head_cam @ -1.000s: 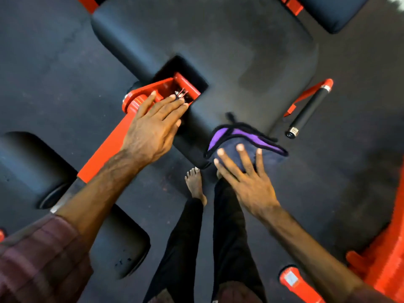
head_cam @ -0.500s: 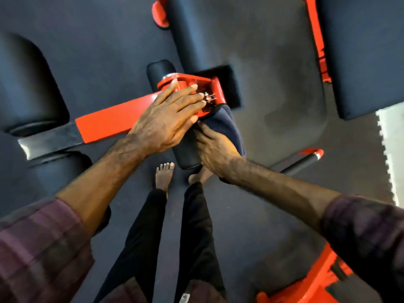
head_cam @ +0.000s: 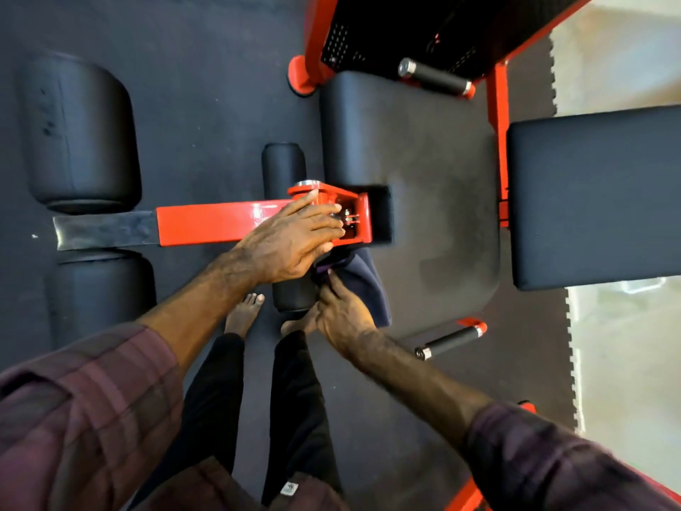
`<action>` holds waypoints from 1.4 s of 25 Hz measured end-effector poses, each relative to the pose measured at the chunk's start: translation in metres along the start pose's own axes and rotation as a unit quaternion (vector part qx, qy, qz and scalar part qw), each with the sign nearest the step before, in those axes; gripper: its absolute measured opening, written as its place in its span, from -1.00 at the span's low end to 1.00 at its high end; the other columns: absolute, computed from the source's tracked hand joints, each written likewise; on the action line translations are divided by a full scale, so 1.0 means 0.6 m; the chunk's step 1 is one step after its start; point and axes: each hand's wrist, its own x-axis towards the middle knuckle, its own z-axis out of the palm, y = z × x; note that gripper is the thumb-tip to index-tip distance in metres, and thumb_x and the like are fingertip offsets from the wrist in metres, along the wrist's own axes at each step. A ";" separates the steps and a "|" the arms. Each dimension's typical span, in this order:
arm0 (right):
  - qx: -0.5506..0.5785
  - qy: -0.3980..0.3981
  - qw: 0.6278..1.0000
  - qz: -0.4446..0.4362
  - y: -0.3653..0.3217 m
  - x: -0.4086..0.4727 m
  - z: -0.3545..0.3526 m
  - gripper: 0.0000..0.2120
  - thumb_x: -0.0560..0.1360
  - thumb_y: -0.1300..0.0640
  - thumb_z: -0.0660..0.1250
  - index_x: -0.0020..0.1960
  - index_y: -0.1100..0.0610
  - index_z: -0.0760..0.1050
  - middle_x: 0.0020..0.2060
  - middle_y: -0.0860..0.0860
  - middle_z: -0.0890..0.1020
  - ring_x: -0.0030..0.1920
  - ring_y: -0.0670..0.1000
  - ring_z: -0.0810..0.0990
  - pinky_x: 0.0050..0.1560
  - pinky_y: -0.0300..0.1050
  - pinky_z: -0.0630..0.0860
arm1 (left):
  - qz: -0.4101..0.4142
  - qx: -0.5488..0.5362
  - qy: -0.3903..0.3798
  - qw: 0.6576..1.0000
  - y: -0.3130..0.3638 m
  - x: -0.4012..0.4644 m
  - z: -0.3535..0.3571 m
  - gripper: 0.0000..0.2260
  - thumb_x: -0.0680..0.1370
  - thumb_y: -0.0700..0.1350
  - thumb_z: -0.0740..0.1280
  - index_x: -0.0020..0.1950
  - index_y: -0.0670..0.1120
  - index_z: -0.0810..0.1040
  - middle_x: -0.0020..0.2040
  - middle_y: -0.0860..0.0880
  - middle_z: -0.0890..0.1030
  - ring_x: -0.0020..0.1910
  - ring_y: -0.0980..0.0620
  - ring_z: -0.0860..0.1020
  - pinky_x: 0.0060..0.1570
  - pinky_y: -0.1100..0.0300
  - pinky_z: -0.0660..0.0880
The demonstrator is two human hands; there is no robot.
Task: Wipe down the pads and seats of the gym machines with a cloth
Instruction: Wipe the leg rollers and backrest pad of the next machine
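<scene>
The left hand [head_cam: 294, 240] lies flat, fingers straight, on the red steel lever arm [head_cam: 221, 222]. Just below it, the right hand [head_cam: 341, 316] grips the dark navy cloth [head_cam: 363, 280] against the black padded seat [head_cam: 435, 201].

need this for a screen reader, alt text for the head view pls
Right hand grips a dark cloth against a small roller pad beside the black seat; left hand rests flat on the red arm.

Dim over the dark floor mat [head_cam: 206, 105]. Bright and washed out at the right, on the pale floor [head_cam: 622, 355]. Shiny glare on the red bar [head_cam: 221, 221]. Soft shine on the black seat [head_cam: 423, 223]. Bent and stretched near the edges. A little blurry at the sleeves [head_cam: 73, 418].
</scene>
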 end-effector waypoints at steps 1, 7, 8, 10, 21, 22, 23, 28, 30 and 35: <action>0.025 0.032 0.998 -0.053 0.002 -0.021 -0.005 -0.38 0.54 -0.09 -0.07 0.18 0.03 0.74 0.12 0.03 0.75 0.30 0.14 0.65 0.53 0.18 0.40 | -0.004 0.004 -0.010 1.000 0.001 0.001 -0.006 -0.63 0.69 -0.01 0.18 0.39 -0.10 0.63 0.40 -0.03 0.61 0.57 -0.09 0.38 0.63 -0.18 0.10; 0.105 0.213 0.971 -0.007 0.052 -0.139 -0.070 -0.92 0.41 0.04 0.45 -0.10 -0.07 0.68 -0.01 -0.03 0.74 0.22 0.08 0.66 0.54 0.42 0.24 | -0.080 -0.001 -0.091 0.993 0.026 0.011 -0.026 -0.67 0.59 -0.16 0.36 0.34 -0.09 0.66 0.35 -0.05 0.66 0.51 -0.13 0.46 0.61 -0.22 0.15; 0.156 0.248 0.955 0.039 0.071 -0.171 -0.071 -0.88 0.45 0.00 0.42 -0.04 -0.07 0.69 0.05 -0.05 0.74 0.28 0.07 0.65 0.55 0.37 0.18 | -0.098 -0.012 -0.095 0.991 0.036 0.025 -0.038 -0.67 0.56 -0.21 0.40 0.33 -0.10 0.67 0.33 -0.08 0.67 0.47 -0.15 0.50 0.59 -0.23 0.19; 0.299 0.315 0.889 0.145 0.121 -0.251 -0.077 -0.78 0.60 -0.05 0.31 0.12 -0.08 0.71 0.15 -0.10 0.74 0.36 0.03 0.61 0.55 0.29 0.20 | -0.134 -0.025 -0.113 0.984 0.071 0.066 -0.065 -0.65 0.55 -0.24 0.41 0.34 -0.09 0.66 0.30 -0.14 0.68 0.37 -0.19 0.58 0.51 -0.20 0.29; 0.560 0.556 0.502 0.353 0.371 -0.626 -0.047 -0.82 0.65 0.22 0.41 0.19 0.06 0.73 0.16 -0.17 0.74 0.28 -0.12 0.66 0.38 -0.01 0.52 | -0.047 -0.074 -0.131 0.988 0.322 0.434 -0.103 -0.60 0.68 -0.03 0.33 0.53 0.04 0.51 0.57 0.01 0.45 0.63 -0.02 0.28 0.57 -0.06 0.28; 0.560 0.567 0.492 0.351 0.401 -0.644 -0.040 -0.82 0.65 0.21 0.41 0.19 0.05 0.72 0.16 -0.17 0.74 0.28 -0.11 0.67 0.37 -0.01 0.53 | -0.032 -0.079 -0.121 0.989 0.352 0.475 -0.101 -0.61 0.67 -0.05 0.34 0.52 0.01 0.52 0.56 -0.01 0.46 0.63 -0.03 0.29 0.58 -0.04 0.27; 0.561 0.575 0.485 0.345 0.430 -0.660 -0.034 -0.82 0.66 0.21 0.40 0.20 0.05 0.72 0.16 -0.16 0.74 0.27 -0.10 0.67 0.36 0.01 0.54 | -0.019 -0.084 -0.107 0.991 0.384 0.514 -0.097 -0.61 0.67 -0.07 0.36 0.51 -0.02 0.53 0.55 -0.03 0.48 0.62 -0.05 0.31 0.58 -0.02 0.25; 0.564 0.612 0.469 0.297 0.633 -0.782 0.017 -0.82 0.68 0.15 0.39 0.22 0.06 0.71 0.14 -0.10 0.75 0.22 -0.05 0.70 0.31 0.08 0.58 | -0.020 -0.122 -0.039 0.992 0.575 0.683 -0.048 -0.61 0.66 -0.10 0.38 0.50 -0.03 0.54 0.52 -0.03 0.50 0.61 -0.02 0.31 0.57 0.11 0.19; 0.551 0.632 0.462 0.289 0.721 -0.845 0.025 -0.83 0.67 0.13 0.40 0.22 0.06 0.71 0.13 -0.10 0.76 0.21 -0.08 0.70 0.32 0.05 0.59 | -0.038 -0.136 -0.009 0.990 0.632 0.731 -0.032 -0.62 0.67 -0.06 0.37 0.51 0.01 0.53 0.53 0.03 0.49 0.62 0.04 0.28 0.56 0.15 0.18; 0.468 0.699 0.457 0.290 0.941 -0.991 0.012 -0.79 0.67 0.10 0.40 0.27 0.04 0.70 0.20 -0.10 0.73 0.28 -0.11 0.65 0.38 -0.01 0.54 | -0.060 -0.137 0.026 0.988 0.736 0.832 -0.012 -0.62 0.68 0.00 0.34 0.51 0.10 0.51 0.55 0.14 0.45 0.63 0.16 0.22 0.56 0.12 0.21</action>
